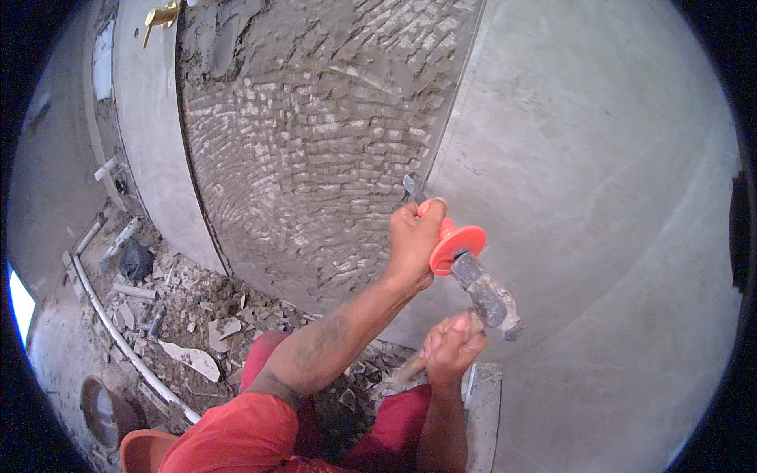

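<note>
My left hand (pixel 412 246) is wrapped round the orange grip of a chisel (pixel 461 243) with a round hand guard. The chisel's flat metal tip (pixel 411 187) points up at the seam where the ridged mortar (pixel 315 158) meets the smooth grey tile (pixel 607 158) on the right. In my right hand (pixel 453 347) is a hammer (pixel 490 298), gripped by its wooden handle close under the worn metal head. The hammer head is right at the guard end of the chisel; whether it touches the chisel's striking end cannot be made out.
Broken tile pieces and rubble (pixel 229 315) cover the floor at lower left. A long white pipe (pixel 130 347) curves past them, near a round bucket (pixel 102 410). Another grey tile panel (pixel 158 134) borders the mortar on the left, with a brass valve handle (pixel 160 16) above.
</note>
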{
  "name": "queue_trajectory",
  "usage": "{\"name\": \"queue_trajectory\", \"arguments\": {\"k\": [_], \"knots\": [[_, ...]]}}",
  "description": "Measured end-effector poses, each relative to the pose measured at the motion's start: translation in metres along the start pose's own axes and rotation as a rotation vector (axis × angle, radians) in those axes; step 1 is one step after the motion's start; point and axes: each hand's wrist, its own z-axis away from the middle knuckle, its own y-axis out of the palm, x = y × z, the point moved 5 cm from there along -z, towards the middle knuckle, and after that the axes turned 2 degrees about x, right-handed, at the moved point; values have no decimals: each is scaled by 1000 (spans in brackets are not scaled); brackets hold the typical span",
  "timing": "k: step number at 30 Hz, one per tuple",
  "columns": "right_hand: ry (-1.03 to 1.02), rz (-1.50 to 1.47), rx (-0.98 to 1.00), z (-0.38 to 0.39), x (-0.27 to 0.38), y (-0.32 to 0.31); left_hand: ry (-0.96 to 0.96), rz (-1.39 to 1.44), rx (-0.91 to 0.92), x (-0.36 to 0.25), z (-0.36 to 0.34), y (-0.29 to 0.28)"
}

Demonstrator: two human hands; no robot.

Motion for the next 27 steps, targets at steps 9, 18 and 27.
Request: {"name": "queue_trajectory", "arguments": {"k": [9, 18, 27], "knots": [[-111, -23, -59, -9, 15, 7, 63, -35, -15, 6, -5, -1], [95, -143, 5, 4, 34, 1, 359, -521, 12, -33, 5, -10], [-172, -217, 115, -1, 92, 27, 176, -333, 171, -93, -23, 16]]}}
